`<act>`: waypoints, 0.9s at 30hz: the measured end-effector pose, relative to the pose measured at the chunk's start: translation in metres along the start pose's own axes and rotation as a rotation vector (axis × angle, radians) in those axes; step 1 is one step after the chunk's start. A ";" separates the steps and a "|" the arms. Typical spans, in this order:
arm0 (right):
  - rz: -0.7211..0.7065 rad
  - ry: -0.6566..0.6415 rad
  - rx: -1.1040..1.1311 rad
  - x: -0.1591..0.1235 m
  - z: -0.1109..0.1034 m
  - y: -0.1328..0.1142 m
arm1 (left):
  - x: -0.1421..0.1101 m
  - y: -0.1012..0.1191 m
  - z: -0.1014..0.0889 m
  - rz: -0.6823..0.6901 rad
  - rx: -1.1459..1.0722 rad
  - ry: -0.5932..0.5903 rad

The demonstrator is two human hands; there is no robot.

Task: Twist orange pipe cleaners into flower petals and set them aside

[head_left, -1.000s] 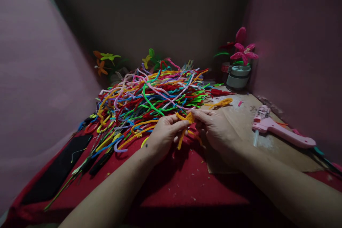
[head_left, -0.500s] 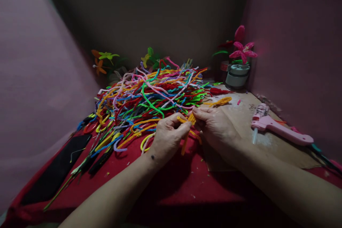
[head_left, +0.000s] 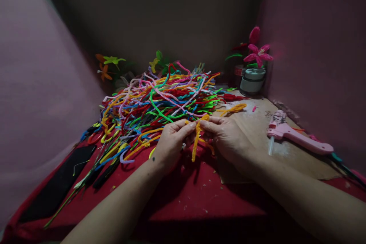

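Between my two hands is an orange pipe cleaner (head_left: pixel 195 145), bent and folded, with loose ends hanging below my fingers. My left hand (head_left: pixel 175 141) pinches it from the left, thumb against fingers. My right hand (head_left: pixel 225 134) is closed on its upper folded part, thumb on top. The fingertips of both hands nearly meet, and part of the piece is hidden behind them. Just beyond lies a large heap of coloured pipe cleaners (head_left: pixel 168 95). A second looped orange piece (head_left: pixel 236 109) rests on the board to the right.
A pink glue gun (head_left: pixel 300 137) lies on a brown board (head_left: pixel 253 137) at right. Behind it stands a grey pot (head_left: pixel 252 82) with a pink flower (head_left: pixel 259 54). A black flat object (head_left: pixel 58 183), wires and tools lie left on the red cloth (head_left: pixel 197 202).
My left hand has shifted its pinch on the orange pipe cleaner. The fingertips have come closer together, and the folded part now points up with one end hanging straight down.
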State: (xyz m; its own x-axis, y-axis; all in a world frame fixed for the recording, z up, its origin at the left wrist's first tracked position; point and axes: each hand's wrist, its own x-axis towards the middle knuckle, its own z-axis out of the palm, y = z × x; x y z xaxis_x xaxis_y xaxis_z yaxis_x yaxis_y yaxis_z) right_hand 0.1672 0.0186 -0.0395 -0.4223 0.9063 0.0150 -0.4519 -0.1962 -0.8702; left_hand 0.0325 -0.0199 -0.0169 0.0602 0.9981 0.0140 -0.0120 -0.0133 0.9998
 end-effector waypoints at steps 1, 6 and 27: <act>-0.008 0.015 0.001 0.000 0.000 0.000 | 0.001 0.000 0.000 -0.005 -0.015 0.013; 0.022 -0.071 0.077 0.000 0.001 0.000 | 0.002 -0.001 -0.001 -0.039 -0.152 0.047; -0.035 -0.200 0.166 -0.005 0.006 0.003 | 0.002 -0.001 0.001 -0.042 -0.160 0.009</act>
State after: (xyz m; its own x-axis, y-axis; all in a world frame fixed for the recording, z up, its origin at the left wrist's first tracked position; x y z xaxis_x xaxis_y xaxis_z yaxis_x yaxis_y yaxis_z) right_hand 0.1631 0.0112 -0.0391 -0.5436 0.8250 0.1545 -0.5847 -0.2401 -0.7749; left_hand 0.0338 -0.0181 -0.0182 0.0548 0.9981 -0.0284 -0.1688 0.0373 0.9849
